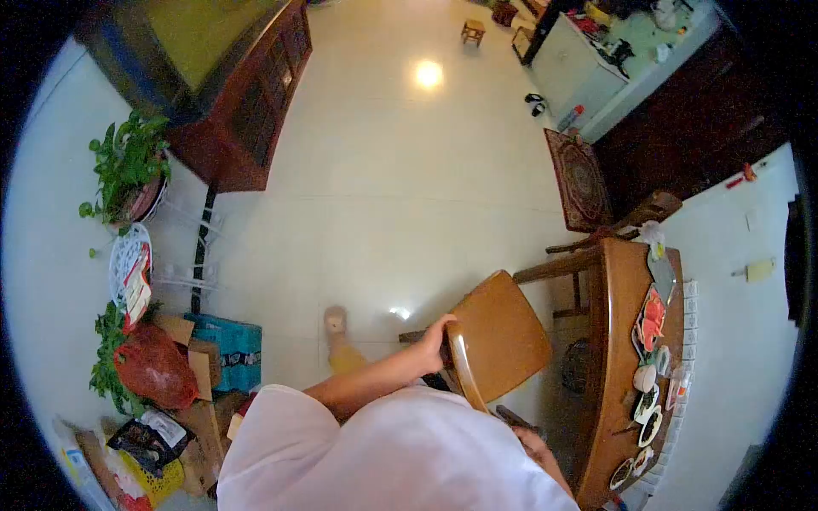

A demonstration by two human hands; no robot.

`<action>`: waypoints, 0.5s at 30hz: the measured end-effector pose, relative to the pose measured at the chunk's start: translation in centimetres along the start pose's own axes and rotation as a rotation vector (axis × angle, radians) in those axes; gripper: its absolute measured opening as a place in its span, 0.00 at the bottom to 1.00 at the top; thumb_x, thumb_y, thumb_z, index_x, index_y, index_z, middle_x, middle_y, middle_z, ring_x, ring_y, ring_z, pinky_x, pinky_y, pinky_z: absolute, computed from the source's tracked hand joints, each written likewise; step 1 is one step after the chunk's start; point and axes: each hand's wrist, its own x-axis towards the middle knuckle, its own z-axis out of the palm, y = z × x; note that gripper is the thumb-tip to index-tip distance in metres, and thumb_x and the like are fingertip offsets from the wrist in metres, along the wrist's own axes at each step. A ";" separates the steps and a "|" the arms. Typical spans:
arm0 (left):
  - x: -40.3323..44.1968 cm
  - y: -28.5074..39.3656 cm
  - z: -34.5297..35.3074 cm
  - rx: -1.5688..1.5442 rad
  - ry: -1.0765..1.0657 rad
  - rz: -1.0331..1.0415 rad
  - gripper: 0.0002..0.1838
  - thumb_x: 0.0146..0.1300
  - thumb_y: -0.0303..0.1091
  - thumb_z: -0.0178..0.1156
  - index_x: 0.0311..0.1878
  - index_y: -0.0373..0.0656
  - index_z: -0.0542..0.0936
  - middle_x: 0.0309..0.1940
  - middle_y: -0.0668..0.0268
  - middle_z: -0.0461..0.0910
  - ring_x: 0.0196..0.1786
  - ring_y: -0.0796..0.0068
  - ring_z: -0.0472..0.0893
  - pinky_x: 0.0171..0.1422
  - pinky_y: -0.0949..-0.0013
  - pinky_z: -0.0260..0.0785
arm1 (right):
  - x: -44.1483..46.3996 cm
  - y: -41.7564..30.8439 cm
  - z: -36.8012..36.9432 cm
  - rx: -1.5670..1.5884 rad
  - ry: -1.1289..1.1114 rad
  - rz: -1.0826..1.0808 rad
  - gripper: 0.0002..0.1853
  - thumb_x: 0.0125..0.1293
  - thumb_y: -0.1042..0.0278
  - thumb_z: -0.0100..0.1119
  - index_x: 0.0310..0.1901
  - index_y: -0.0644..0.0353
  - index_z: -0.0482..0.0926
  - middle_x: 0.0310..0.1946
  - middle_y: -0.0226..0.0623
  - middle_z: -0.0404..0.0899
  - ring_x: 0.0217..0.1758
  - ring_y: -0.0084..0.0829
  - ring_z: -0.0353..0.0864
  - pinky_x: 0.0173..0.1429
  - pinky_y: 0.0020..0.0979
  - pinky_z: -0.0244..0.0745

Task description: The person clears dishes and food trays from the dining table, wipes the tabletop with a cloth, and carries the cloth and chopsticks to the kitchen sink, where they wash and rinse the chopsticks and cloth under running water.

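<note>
Chair (pixel 503 328): glossy orange-brown wood, broad seat (pixel 513 341), curved back rail (pixel 464 366).

The chair (pixel 504 335) and table (pixel 620 341) look like glossy brown wood, the floor (pixel 383 153) smooth and shiny.

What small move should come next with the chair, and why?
Probably ease the chair slightly toward the table: the left hand holds its backrest, and the seat appears to stop short of the table's edge.

No readable text, no legible labels, brands or numbers
</note>
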 end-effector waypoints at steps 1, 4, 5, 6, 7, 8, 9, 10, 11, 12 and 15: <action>-0.8 0.9 -1.1 -0.017 0.001 0.001 0.26 0.43 0.52 0.62 0.36 0.40 0.70 0.25 0.57 0.71 0.30 0.61 0.74 0.38 0.60 0.72 | -0.4 -2.1 2.3 -0.167 0.165 0.023 0.10 0.59 0.61 0.53 0.36 0.57 0.76 0.26 0.38 0.78 0.25 0.31 0.77 0.30 0.33 0.73; -3.1 4.0 -4.3 -0.119 -0.052 0.109 0.27 0.42 0.52 0.63 0.37 0.40 0.69 0.26 0.58 0.70 0.31 0.61 0.74 0.38 0.60 0.72 | -1.0 -6.6 7.4 -0.229 0.076 0.008 0.14 0.58 0.57 0.54 0.39 0.58 0.77 0.28 0.36 0.78 0.26 0.30 0.76 0.31 0.33 0.73; -3.7 5.3 -5.4 -0.160 -0.086 0.114 0.25 0.45 0.52 0.61 0.37 0.41 0.69 0.27 0.58 0.70 0.31 0.60 0.73 0.39 0.59 0.72 | 1.3 -6.8 5.8 -0.300 0.051 0.086 0.15 0.57 0.57 0.54 0.40 0.58 0.77 0.30 0.36 0.78 0.26 0.29 0.76 0.31 0.33 0.73; -4.3 6.8 -6.4 -0.198 -0.122 0.120 0.23 0.47 0.51 0.59 0.36 0.42 0.69 0.28 0.57 0.70 0.30 0.59 0.73 0.39 0.57 0.71 | 1.2 -8.1 7.7 -0.285 -0.020 0.060 0.16 0.56 0.55 0.55 0.42 0.57 0.77 0.31 0.34 0.79 0.27 0.30 0.77 0.32 0.33 0.73; -5.9 8.5 -6.5 -0.237 -0.160 0.125 0.20 0.49 0.51 0.57 0.35 0.44 0.69 0.29 0.57 0.69 0.30 0.58 0.73 0.40 0.56 0.71 | 2.6 -8.8 7.9 -0.421 0.015 0.044 0.15 0.56 0.56 0.55 0.41 0.57 0.77 0.31 0.35 0.78 0.28 0.30 0.77 0.32 0.34 0.73; -7.6 9.7 -6.4 -0.255 -0.092 0.195 0.17 0.52 0.52 0.53 0.33 0.47 0.70 0.27 0.57 0.70 0.30 0.57 0.72 0.40 0.56 0.70 | 4.0 -9.6 8.1 -0.557 0.052 0.033 0.14 0.56 0.57 0.55 0.40 0.56 0.77 0.31 0.35 0.78 0.28 0.31 0.77 0.32 0.35 0.73; -8.2 11.2 -7.1 -0.255 -0.095 0.194 0.17 0.52 0.52 0.53 0.33 0.47 0.70 0.27 0.57 0.70 0.30 0.57 0.72 0.40 0.56 0.70 | 3.4 -11.5 11.3 -0.500 0.098 0.078 0.13 0.56 0.57 0.54 0.39 0.55 0.77 0.30 0.35 0.78 0.28 0.31 0.76 0.31 0.35 0.73; -8.7 12.8 -8.1 -0.323 -0.097 0.194 0.17 0.52 0.53 0.53 0.32 0.48 0.70 0.26 0.57 0.70 0.31 0.57 0.72 0.40 0.56 0.69 | 3.2 -13.1 14.1 -0.453 0.062 0.057 0.12 0.56 0.58 0.54 0.37 0.55 0.77 0.30 0.35 0.78 0.28 0.30 0.77 0.31 0.36 0.73; -9.2 14.4 -9.4 -0.390 -0.099 0.193 0.17 0.52 0.53 0.53 0.32 0.49 0.71 0.25 0.57 0.70 0.31 0.57 0.72 0.40 0.57 0.69 | 3.2 -13.9 16.5 -0.404 0.026 0.035 0.12 0.56 0.59 0.54 0.36 0.56 0.77 0.30 0.35 0.78 0.28 0.29 0.77 0.31 0.36 0.73; -9.6 16.0 -11.0 -0.340 -0.242 0.203 0.17 0.52 0.52 0.53 0.31 0.48 0.71 0.24 0.58 0.70 0.32 0.59 0.72 0.41 0.57 0.69 | 5.9 -14.7 15.6 -0.517 -0.083 0.034 0.11 0.56 0.59 0.54 0.36 0.56 0.78 0.31 0.36 0.78 0.29 0.31 0.77 0.32 0.38 0.74; -13.0 19.7 -11.7 -0.345 -0.190 0.313 0.26 0.45 0.53 0.60 0.37 0.40 0.67 0.25 0.60 0.68 0.34 0.63 0.72 0.41 0.61 0.71 | 6.5 -17.6 22.2 -0.857 -0.044 -0.135 0.15 0.56 0.56 0.56 0.39 0.58 0.78 0.33 0.34 0.78 0.29 0.29 0.77 0.33 0.30 0.74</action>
